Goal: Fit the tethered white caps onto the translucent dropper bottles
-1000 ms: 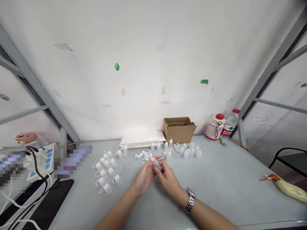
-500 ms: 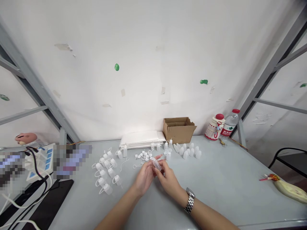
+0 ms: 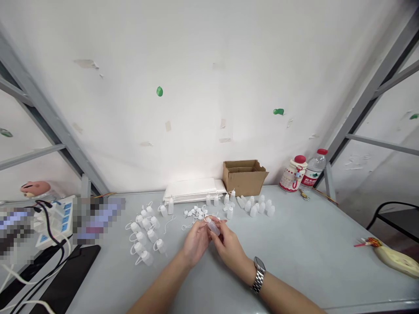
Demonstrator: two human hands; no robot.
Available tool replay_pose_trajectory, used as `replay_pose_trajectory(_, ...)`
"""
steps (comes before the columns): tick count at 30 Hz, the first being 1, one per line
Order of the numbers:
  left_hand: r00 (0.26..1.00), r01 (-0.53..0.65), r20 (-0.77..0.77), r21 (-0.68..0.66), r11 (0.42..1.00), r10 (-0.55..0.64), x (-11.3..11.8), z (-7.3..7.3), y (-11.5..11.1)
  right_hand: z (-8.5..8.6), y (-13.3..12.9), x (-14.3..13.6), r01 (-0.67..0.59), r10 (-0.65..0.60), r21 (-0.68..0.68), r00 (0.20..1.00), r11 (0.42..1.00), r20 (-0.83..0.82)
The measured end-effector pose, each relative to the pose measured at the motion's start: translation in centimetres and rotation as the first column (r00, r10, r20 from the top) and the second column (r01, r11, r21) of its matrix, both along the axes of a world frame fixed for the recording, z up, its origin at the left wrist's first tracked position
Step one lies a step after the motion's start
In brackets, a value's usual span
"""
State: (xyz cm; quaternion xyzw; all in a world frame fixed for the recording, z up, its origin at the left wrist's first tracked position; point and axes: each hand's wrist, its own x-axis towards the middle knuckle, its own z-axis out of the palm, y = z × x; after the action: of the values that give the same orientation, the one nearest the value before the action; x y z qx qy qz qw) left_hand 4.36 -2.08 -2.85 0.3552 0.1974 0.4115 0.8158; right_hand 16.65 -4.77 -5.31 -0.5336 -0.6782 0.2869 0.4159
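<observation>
A small translucent bottle [image 3: 213, 226] with a white top is held tilted between both hands at the table's middle. My left hand [image 3: 197, 243] has its fingers around the top end. My right hand [image 3: 230, 246], with a watch on its wrist, grips the body. Just behind the hands lies a pile of small white caps [image 3: 196, 212]. To the left stand several bottles with looped cap straps [image 3: 140, 237]. More bottles without caps [image 3: 261, 206] are grouped at the right, and a few with nozzles [image 3: 230, 212] stand between.
At the back are a stack of white sheets [image 3: 190, 189] and an open cardboard box [image 3: 245, 181]. A decorated jar [image 3: 293, 174] and a water bottle [image 3: 312, 170] stand back right. Cables, a power strip [image 3: 62, 220] and a black flat object [image 3: 70, 277] lie left.
The hands have shifted slightly, with the fingers closer around the small bottle's top. The held bottle has moved a little to the left.
</observation>
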Motion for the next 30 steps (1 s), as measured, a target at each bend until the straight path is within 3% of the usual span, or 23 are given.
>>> replay_pose_trajectory(5, 1.000, -0.006, -0.023, 0.038, 0.999, 0.007, 0.1, -0.2, -0.1, 0.0, -0.1, -0.1, -0.017, 0.018, 0.028, 0.998, 0.999, -0.052)
replay_pose_trajectory(9, 0.999, 0.002, 0.034, -0.026, 1.000, -0.002, 0.0, 0.2, -0.1, 0.4, 0.3, -0.1, -0.037, 0.028, -0.051, 0.985, 0.998, -0.170)
replay_pose_trajectory(13, 0.986, -0.011, 0.162, -0.143, 0.990, 0.034, -0.6, 0.8, 0.4, 1.0, 0.9, 0.2, -0.133, 0.074, -0.107, 0.899, 0.985, -0.431)
replay_pose_trajectory(16, 0.973, -0.016, 0.223, -0.199, 0.980, 0.061, -1.1, 1.0, 0.9, 1.3, 1.1, 0.5, -0.140, 0.059, -0.115, 0.848, 0.983, -0.527)
replay_pose_trajectory(20, 0.978, -0.026, 0.196, -0.207, 0.978, 0.067, -1.1, 0.9, 1.0, 1.5, 0.8, 0.6, -0.096, 0.026, -0.127, 0.883, 0.987, -0.468)
replay_pose_trajectory(24, 0.993, -0.093, 0.069, -0.097, 0.991, 0.100, -0.7, 0.4, 0.6, 1.5, 0.5, 0.3, -0.045, 0.011, -0.111, 0.958, 0.993, -0.287)
replay_pose_trajectory(30, 0.991, -0.133, -0.020, -0.037, 0.990, 0.132, -0.3, 0.4, 0.0, 1.0, 0.6, 0.3, -0.014, 0.004, -0.054, 0.984, 0.998, -0.177)
